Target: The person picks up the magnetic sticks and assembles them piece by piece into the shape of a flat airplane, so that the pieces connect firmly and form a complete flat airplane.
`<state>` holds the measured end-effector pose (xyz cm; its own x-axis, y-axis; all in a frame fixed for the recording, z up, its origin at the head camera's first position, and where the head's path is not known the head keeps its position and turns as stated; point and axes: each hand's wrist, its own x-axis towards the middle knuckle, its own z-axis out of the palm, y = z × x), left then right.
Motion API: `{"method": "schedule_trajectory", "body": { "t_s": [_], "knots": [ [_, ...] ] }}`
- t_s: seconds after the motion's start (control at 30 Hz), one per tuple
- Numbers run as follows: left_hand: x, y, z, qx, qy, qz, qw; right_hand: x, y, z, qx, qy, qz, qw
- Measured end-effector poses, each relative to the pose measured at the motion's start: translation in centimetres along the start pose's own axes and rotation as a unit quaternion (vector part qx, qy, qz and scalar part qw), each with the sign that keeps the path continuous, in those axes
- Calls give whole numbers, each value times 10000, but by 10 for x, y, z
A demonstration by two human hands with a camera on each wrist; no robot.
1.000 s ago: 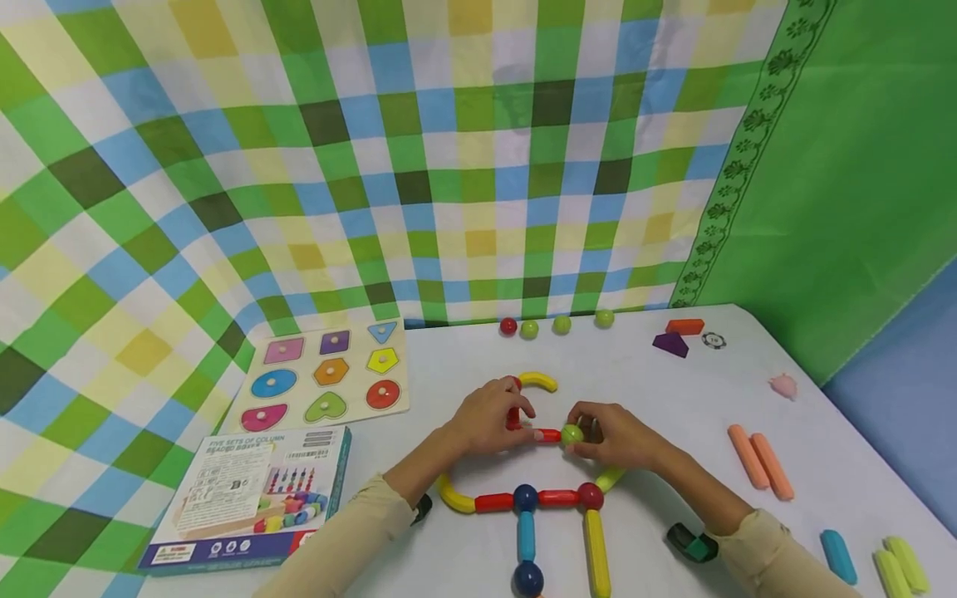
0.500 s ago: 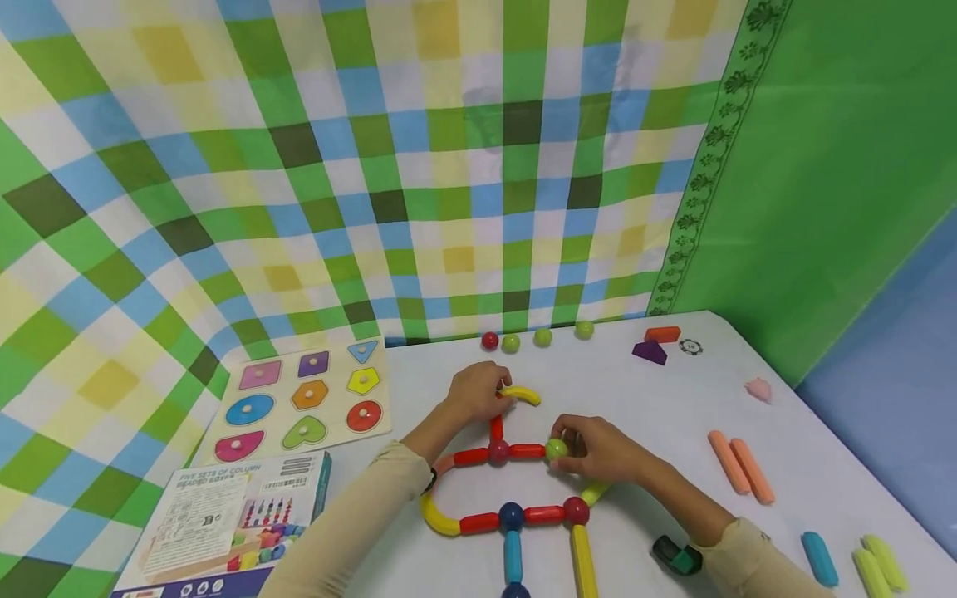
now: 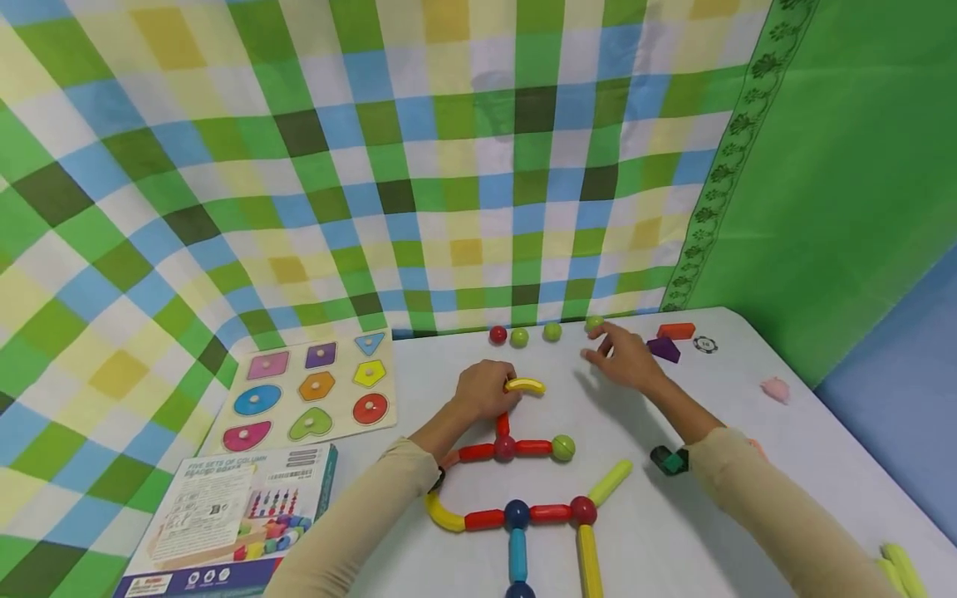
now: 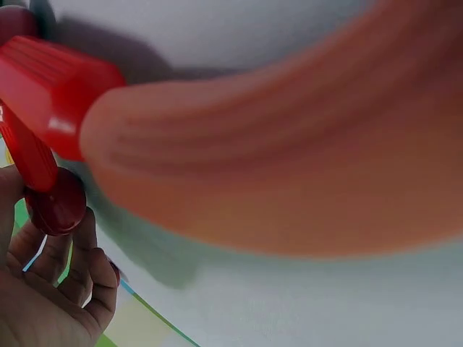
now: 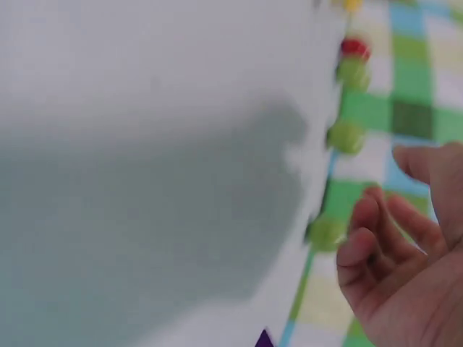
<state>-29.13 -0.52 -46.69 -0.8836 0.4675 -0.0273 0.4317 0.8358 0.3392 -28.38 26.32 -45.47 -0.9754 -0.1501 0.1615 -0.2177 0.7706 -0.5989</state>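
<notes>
My left hand grips a dark red ball at the far end of an upright-running red stick. A curved yellow piece extends right from there. Below, a second dark red ball joins red sticks, one ending in a green ball. Lower down, red sticks meet a blue ball and another red ball, with a short green stick leaning off it. My right hand is raised with spread, bent fingers, holding nothing, beside the rightmost loose green ball.
A loose red ball and green balls line the table's back edge. A purple piece, orange block and round token lie right of my hand. Left are a shape puzzle board and a flat box.
My right hand let go of the green ball in the build and moved up to the back row. My left hand shifted from the middle joint up to the far red ball.
</notes>
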Motion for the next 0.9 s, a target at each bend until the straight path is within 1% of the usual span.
{"method": "schedule_trajectory", "body": {
  "t_s": [0.03,0.1,0.23,0.33,0.47,0.6,0.73,0.8,0.9],
  "knots": [
    [0,1,0,1,10,9,10000,8,7,-3,-116,190,148,9996],
    [0,4,0,-22,-7,-3,10000,20,17,-6,-271,367,546,9975],
    [0,10,0,-172,-50,-51,9998,33,33,-7,-470,221,1193,9915],
    [1,13,0,-250,-28,-89,9996,37,38,-3,-721,113,1335,9884],
    [2,13,-1,-241,13,-139,9996,40,40,2,-1035,41,1173,9877],
    [2,10,0,-188,15,-178,9997,32,32,10,-917,-361,881,9912],
    [2,6,2,-131,76,-212,9997,14,10,23,-680,-928,459,9923],
    [1,3,2,-116,139,-252,9995,5,-2,30,-599,-1181,213,9910],
    [0,0,2,-99,197,-325,9992,-5,-19,38,-428,-1469,-35,9882]
  ]
}}
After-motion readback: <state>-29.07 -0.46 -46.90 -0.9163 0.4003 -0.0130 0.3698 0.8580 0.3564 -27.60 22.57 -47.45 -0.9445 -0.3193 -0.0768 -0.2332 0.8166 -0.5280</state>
